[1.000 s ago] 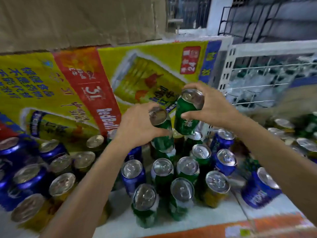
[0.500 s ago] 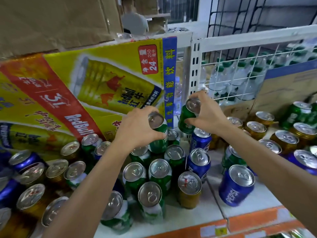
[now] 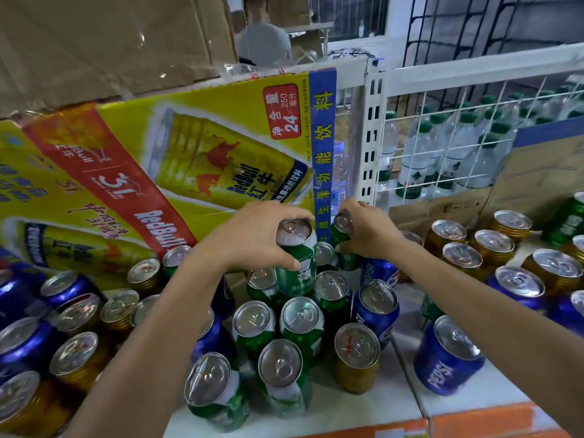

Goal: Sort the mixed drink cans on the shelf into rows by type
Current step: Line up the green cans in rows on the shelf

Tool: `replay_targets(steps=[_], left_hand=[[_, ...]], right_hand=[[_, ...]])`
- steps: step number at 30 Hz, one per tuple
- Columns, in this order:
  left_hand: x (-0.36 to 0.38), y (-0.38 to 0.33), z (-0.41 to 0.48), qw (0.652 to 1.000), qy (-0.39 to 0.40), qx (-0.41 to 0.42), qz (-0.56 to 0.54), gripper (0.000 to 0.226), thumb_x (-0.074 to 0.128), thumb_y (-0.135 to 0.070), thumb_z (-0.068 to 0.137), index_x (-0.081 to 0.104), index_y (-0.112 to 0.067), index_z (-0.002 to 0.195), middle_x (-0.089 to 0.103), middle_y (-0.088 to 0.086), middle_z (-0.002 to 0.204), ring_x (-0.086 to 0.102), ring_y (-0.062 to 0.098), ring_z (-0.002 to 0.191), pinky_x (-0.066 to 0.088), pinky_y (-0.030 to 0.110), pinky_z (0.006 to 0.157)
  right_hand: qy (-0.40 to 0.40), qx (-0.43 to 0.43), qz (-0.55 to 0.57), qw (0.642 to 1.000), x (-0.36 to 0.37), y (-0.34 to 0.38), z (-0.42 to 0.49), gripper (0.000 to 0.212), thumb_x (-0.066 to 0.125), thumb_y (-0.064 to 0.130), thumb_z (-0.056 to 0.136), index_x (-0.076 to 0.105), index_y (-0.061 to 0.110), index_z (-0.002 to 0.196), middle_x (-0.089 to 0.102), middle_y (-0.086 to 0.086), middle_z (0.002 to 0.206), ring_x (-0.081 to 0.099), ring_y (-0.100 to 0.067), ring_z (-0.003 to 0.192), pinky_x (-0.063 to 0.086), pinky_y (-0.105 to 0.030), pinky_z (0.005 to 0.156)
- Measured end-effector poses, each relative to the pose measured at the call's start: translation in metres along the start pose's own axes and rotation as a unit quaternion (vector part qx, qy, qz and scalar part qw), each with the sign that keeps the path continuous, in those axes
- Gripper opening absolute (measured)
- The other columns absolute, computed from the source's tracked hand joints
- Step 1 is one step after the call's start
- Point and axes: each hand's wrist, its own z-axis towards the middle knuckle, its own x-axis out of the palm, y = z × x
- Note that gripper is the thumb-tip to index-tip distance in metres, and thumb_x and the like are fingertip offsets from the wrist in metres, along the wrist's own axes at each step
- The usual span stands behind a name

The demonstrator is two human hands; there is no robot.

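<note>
Green can (image 3: 297, 270) in the left hand (image 3: 252, 238), second green can (image 3: 343, 240) in the right hand (image 3: 369, 232), both at the back of the shelf (image 3: 474, 396).
Head view: the left hand is gripping its can round the top; the right hand is curling over its can and hiding most of it, just beside a yellow carton (image 3: 189, 153). Other green cans (image 3: 301, 317), blue cans (image 3: 377, 298) and a gold can (image 3: 357, 358) are crowding in front, hiding both held cans' bases. Water bottles (image 3: 420, 159) behind a wire grid (image 3: 474, 71) are looking blurred.

Bright, even light; glare on can tops (image 3: 357, 344); wide-angle bending and slight edge blur.
</note>
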Motion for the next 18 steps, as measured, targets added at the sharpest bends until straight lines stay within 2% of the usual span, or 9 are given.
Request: replay_targets(steps=[4,9,14,16,18], left_hand=[[-0.005,0.002,-0.003,1.0,0.021,0.016,0.0,0.072,0.082,-0.029,0.071,0.047,-0.04,0.132,0.047,-0.013,0.139,0.042,0.011,0.127,0.033,0.027,0.099],[-0.004,0.004,-0.004,1.0,0.02,0.023,-0.001,0.072,0.081,-0.029,0.072,0.045,-0.042,0.133,0.045,-0.015,0.141,0.04,0.009,0.128,0.031,0.026,0.098],[-0.002,0.006,-0.003,1.0,0.017,0.019,0.003,0.074,0.08,-0.031,0.073,0.041,-0.043,0.136,0.043,-0.015,0.143,0.038,0.011,0.131,0.031,0.028,0.1],[-0.001,0.007,-0.002,1.0,0.012,0.015,-0.004,0.075,0.08,-0.031,0.074,0.041,-0.043,0.136,0.043,-0.014,0.143,0.038,0.011,0.132,0.03,0.027,0.099],[0.0,0.007,-0.002,1.0,0.004,0.011,-0.012,0.075,0.08,-0.032,0.073,0.042,-0.042,0.136,0.044,-0.014,0.143,0.039,0.01,0.131,0.03,0.025,0.096]], right_hand=[[0.027,0.007,-0.015,0.999,0.008,-0.002,0.002,0.069,0.08,0.023,0.07,0.043,0.016,0.128,0.048,-0.012,0.12,0.052,-0.031,0.105,0.043,-0.032,0.076],[0.035,-0.02,-0.1,0.994,0.021,-0.008,0.002,0.052,0.067,0.005,0.076,0.051,0.01,0.125,0.045,-0.015,0.121,0.052,-0.035,0.107,0.051,-0.037,0.083],[0.058,-0.035,-0.134,0.989,0.013,-0.001,-0.004,0.047,0.061,0.008,0.081,0.048,0.009,0.126,0.046,-0.015,0.124,0.043,-0.032,0.116,0.047,-0.037,0.089],[0.029,-0.041,-0.14,0.989,0.002,0.009,-0.013,0.044,0.062,0.011,0.08,0.051,0.012,0.122,0.046,-0.012,0.122,0.041,-0.029,0.117,0.049,-0.036,0.084],[0.04,-0.071,-0.111,0.991,-0.009,0.021,-0.025,0.041,0.064,0.018,0.077,0.056,0.015,0.117,0.055,-0.008,0.113,0.051,-0.028,0.108,0.051,-0.037,0.078]])
